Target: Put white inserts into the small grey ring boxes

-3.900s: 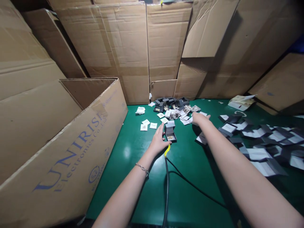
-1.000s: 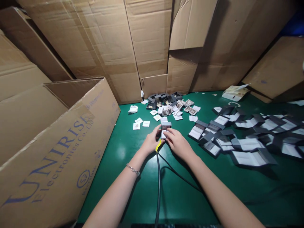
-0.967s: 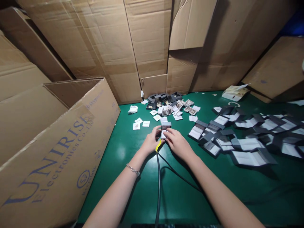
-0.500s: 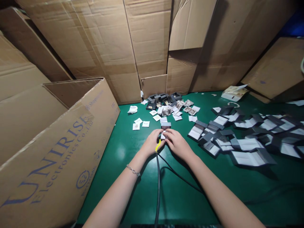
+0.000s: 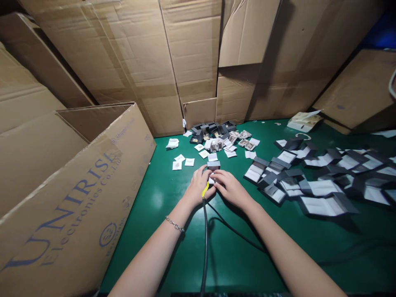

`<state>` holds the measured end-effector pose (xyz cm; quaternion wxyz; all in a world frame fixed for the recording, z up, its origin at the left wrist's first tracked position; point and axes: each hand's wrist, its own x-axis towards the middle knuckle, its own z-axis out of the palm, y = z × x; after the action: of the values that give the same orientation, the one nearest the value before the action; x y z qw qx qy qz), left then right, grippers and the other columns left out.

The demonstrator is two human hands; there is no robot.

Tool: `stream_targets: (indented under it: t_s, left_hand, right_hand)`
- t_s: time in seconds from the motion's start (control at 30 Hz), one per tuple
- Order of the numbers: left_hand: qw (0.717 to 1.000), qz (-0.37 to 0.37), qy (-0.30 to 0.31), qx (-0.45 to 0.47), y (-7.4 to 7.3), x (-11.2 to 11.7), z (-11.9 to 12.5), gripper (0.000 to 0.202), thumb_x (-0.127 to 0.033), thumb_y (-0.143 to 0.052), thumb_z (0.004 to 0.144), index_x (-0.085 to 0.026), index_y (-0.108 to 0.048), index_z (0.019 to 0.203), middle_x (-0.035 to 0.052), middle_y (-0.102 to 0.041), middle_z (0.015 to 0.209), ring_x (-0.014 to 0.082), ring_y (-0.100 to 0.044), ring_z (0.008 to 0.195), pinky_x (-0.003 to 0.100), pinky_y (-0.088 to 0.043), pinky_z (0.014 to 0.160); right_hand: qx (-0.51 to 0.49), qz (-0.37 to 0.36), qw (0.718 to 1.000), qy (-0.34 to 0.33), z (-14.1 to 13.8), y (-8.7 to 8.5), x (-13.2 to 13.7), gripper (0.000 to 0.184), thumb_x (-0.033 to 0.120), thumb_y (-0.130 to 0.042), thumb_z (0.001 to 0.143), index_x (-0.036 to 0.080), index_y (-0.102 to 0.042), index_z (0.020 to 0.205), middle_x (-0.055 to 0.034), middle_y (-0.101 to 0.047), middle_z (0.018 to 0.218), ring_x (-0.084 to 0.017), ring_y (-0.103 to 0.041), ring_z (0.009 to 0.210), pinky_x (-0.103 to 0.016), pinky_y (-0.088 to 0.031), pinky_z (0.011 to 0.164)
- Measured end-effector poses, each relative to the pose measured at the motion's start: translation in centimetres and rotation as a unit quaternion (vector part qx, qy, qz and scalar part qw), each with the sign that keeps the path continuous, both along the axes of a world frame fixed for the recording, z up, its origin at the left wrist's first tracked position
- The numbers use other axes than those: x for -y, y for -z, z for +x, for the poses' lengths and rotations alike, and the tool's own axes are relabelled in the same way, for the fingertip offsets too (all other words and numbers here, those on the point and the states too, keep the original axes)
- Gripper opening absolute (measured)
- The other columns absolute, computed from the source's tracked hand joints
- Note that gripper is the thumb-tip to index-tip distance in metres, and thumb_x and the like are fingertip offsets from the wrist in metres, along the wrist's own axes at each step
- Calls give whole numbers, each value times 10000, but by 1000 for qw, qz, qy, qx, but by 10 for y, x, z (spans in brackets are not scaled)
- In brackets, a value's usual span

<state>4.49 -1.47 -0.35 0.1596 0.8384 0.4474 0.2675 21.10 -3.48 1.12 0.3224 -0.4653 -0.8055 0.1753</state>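
Observation:
A small grey jewelry box (image 5: 213,166) stands open between my hands, its lid raised at the far side and something white showing inside. Around its left side curl the fingers of my left hand (image 5: 198,185), closed on it. From the right, my right hand (image 5: 229,188) also grips the box, its fingertips over the white inside. The fingers cover most of the lower part. Against my left palm lies a yellow strip (image 5: 205,189), from which a black cable (image 5: 205,239) runs toward me; whether the hand grips the strip, I cannot tell.
Many open grey boxes with white linings (image 5: 324,187) spread over the green table (image 5: 148,247) on the right. A heap of dark boxes (image 5: 213,130) and pale inserts (image 5: 216,144) lies ahead, near small white cards (image 5: 189,162). A large cardboard carton (image 5: 77,189) stands left.
The box and both hands sit slightly further left and lower in the picture. My left fingers have shifted up along the box's side. The surroundings look the same.

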Motion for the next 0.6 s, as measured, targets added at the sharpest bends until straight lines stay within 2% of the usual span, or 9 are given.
stream_targets:
  t_s: [0.1, 0.2, 0.3, 0.37, 0.47, 0.53, 0.6]
  left_hand:
    - [999, 1, 12, 31, 4, -3, -1, 433, -319, -558, 755, -209, -411, 1148, 107, -428, 1264, 249, -346, 1240, 452, -340, 1006]
    - [997, -8, 0, 71, 10, -6, -2, 424, -319, -602, 717, -201, -417, 1080, 105, -457, 1235, 237, -428, 1172, 439, -365, 982]
    - [992, -51, -25, 113, 13, -9, -2, 556, -320, -660, 659, -201, -379, 1124, 111, -488, 1213, 239, -487, 1123, 438, -386, 956]
    - [985, -90, -28, 144, 11, -11, -3, 729, -308, -690, 626, -199, -299, 1232, 130, -497, 1231, 248, -481, 1160, 436, -374, 972]
    - [978, -132, -2, 160, 8, -14, -4, 976, -282, -690, 622, -185, -80, 1377, 160, -505, 1262, 250, -423, 1240, 436, -330, 1014]
    - [977, -143, 16, 156, 8, -16, -4, 1055, -272, -671, 637, -184, 45, 1406, 150, -535, 1240, 245, -445, 1221, 445, -326, 1013]
    - [978, -144, 19, 153, 8, -16, -5, 1092, -279, -666, 643, -190, 107, 1409, 132, -562, 1207, 241, -500, 1156, 451, -344, 991]
  right_hand:
    - [9, 0, 1000, 3, 0, -2, 1, 309, 171, -459, 825, 237, -570, 1105, -68, -552, 1185, -199, -484, 1114, -411, -410, 957]
    - [16, 1, 1000, 11, -1, -4, 2, 320, 164, -455, 818, 231, -559, 1113, -65, -547, 1183, -203, -489, 1095, -406, -410, 952]
    - [14, 2, 1000, 20, -3, -5, 3, 343, 153, -464, 800, 222, -545, 1126, -72, -537, 1182, -211, -492, 1074, -404, -418, 933]
    - [11, 2, 1000, 20, -3, -6, 3, 342, 166, -475, 797, 220, -543, 1128, -76, -537, 1174, -213, -496, 1057, -403, -422, 918]
    - [7, -4, 1000, 17, -4, -6, 3, 314, 228, -517, 798, 215, -547, 1111, -72, -548, 1150, -215, -499, 1035, -395, -422, 905]
    - [5, -16, 1000, 22, -4, -7, 3, 298, 270, -532, 803, 210, -550, 1095, -67, -556, 1132, -214, -498, 1022, -387, -422, 897]
    - [6, -28, 999, 36, -5, -7, 2, 290, 294, -521, 817, 202, -550, 1091, -69, -564, 1107, -212, -502, 1000, -382, -426, 882]
